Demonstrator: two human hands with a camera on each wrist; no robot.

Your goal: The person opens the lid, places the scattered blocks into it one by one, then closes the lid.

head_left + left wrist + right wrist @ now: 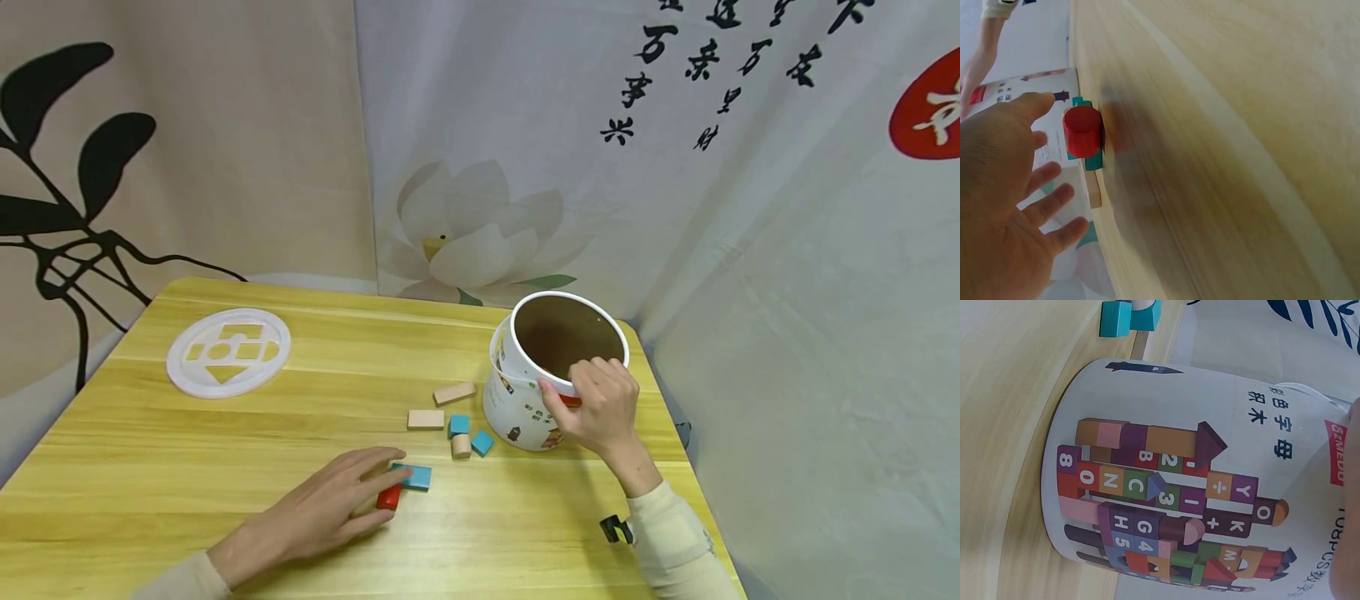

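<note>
My left hand [330, 504] hovers low over the table, its fingers spread around a red cylinder block [388, 497] and a blue rectangular block [417, 477]. In the left wrist view the red cylinder [1082, 131] stands clear of the fingers, and the hand holds nothing. My right hand [600, 404] grips the near rim of a white printed bucket [517, 417], thumb outside and fingers over the edge. The bucket leans slightly. Its printed side [1210, 406] fills much of the right wrist view; its inside looks brown, with the bottom mostly hidden.
Beside the bucket lie two plain wooden blocks [426, 420], two blue blocks [459, 426] and a small wooden cylinder [461, 447]. A white oval board with shaped cut-outs [176, 367] lies at the back left. Curtains [480, 125] hang behind the wooden table [112, 467].
</note>
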